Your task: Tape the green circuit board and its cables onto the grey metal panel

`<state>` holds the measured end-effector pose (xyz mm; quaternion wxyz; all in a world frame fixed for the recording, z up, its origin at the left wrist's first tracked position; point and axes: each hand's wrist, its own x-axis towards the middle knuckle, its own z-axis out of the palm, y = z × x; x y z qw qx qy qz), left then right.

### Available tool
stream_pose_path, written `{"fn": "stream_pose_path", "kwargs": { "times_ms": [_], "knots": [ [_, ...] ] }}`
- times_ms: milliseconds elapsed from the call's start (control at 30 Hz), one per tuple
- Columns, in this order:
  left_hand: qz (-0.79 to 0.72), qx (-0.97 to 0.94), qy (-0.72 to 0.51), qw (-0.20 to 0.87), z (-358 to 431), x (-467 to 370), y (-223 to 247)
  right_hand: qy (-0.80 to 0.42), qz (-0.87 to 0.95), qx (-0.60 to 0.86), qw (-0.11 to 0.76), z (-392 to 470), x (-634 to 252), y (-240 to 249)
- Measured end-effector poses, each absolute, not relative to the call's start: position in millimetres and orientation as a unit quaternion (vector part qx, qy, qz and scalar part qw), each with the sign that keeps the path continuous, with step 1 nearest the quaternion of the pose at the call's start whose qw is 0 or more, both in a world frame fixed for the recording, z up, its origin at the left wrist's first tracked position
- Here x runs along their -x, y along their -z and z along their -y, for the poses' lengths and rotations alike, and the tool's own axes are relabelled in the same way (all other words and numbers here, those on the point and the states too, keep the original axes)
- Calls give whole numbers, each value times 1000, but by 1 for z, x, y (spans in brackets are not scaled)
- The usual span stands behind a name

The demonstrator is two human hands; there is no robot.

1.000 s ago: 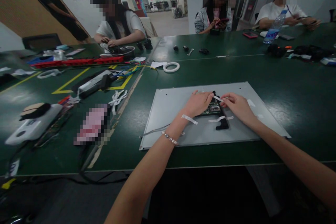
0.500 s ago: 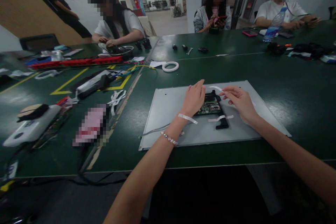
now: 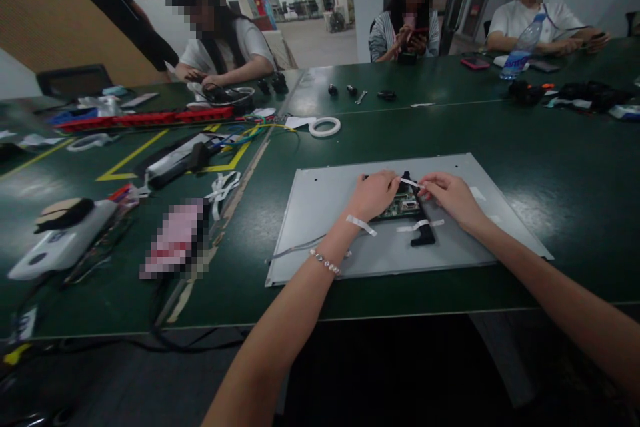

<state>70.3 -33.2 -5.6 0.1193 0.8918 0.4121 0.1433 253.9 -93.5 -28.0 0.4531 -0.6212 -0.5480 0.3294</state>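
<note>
My right hand (image 3: 450,199) pinches the right end of a short strip of white tape (image 3: 413,183). At the tape's left end are the closed fingers of my left hand (image 3: 374,196), so the strip stretches between both hands. Below it lies a green circuit board (image 3: 403,205) in a black frame (image 3: 425,235), partly covered by my left hand. Another piece of white tape (image 3: 419,226) crosses the frame's lower arm. All of this rests on a flat light grey panel (image 3: 320,213). A loose tape piece (image 3: 361,224) sticks to my left wrist, above a beaded bracelet.
A roll of white tape (image 3: 325,127) lies beyond the panel on the green table (image 3: 450,127). To the left are a power strip (image 3: 175,159), a white device (image 3: 63,240) and cables. Several people sit across the table; a water bottle (image 3: 523,50) stands far right.
My left hand has come down and right, its fingers closing at the tape's left end. The tape has lowered and straightened over the black frame. My right hand has shifted only slightly.
</note>
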Motion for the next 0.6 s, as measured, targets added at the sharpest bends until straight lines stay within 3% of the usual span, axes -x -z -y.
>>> {"fn": "stream_pose_path", "kwargs": {
  "times_ms": [367,600],
  "knots": [
    [-404,-899,-130,109,33,-71,5,-89,659,703,253,96,-249,26],
    [-393,-903,-127,116,31,-69,4,-28,678,712,179,103,-246,24]
  ]
}}
